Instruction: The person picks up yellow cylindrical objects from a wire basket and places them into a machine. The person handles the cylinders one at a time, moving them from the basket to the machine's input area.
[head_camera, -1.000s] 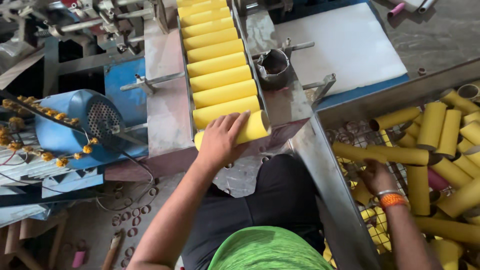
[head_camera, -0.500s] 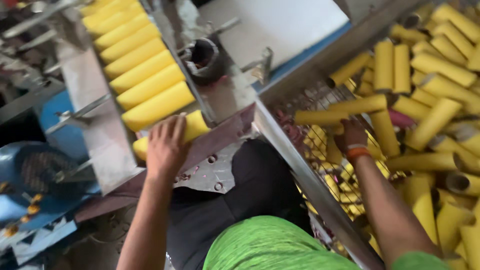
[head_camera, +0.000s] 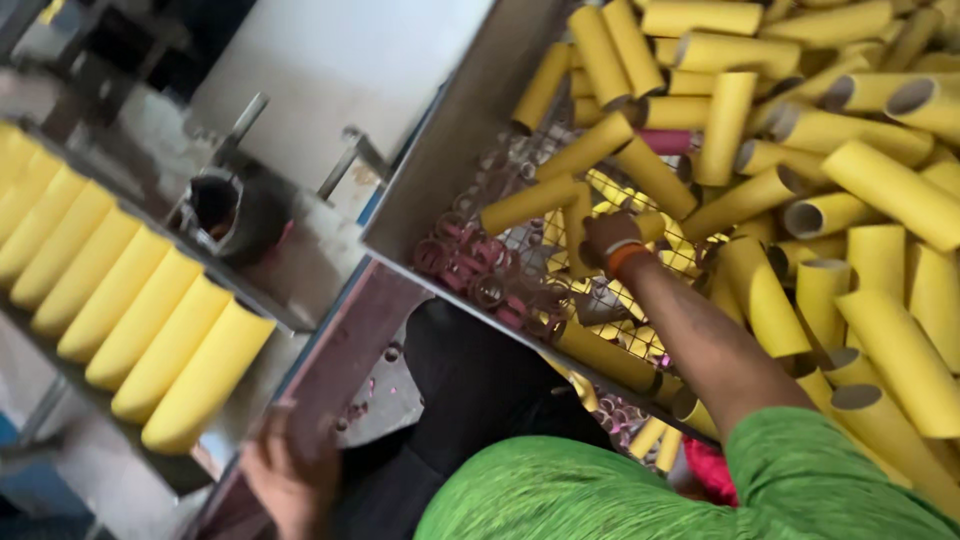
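Yellow cardboard tube (head_camera: 530, 203): right hand (head_camera: 607, 240) (orange wristband) closes its grip on it in the bin (head_camera: 450, 140), amid the loose heap of tubes (head_camera: 850, 180). Left hand (head_camera: 285, 480), blurred, grip state indiscernible, rests at the tray (head_camera: 250, 400) edge. Row of tubes (head_camera: 130, 310) already laid, nearly full; heap remains large.

The cardboard tubes (head_camera: 890, 190) are yellow; one tube (head_camera: 667, 141) is pink. The wristband (head_camera: 626, 257) is orange; the shirt (head_camera: 640, 490) is green.
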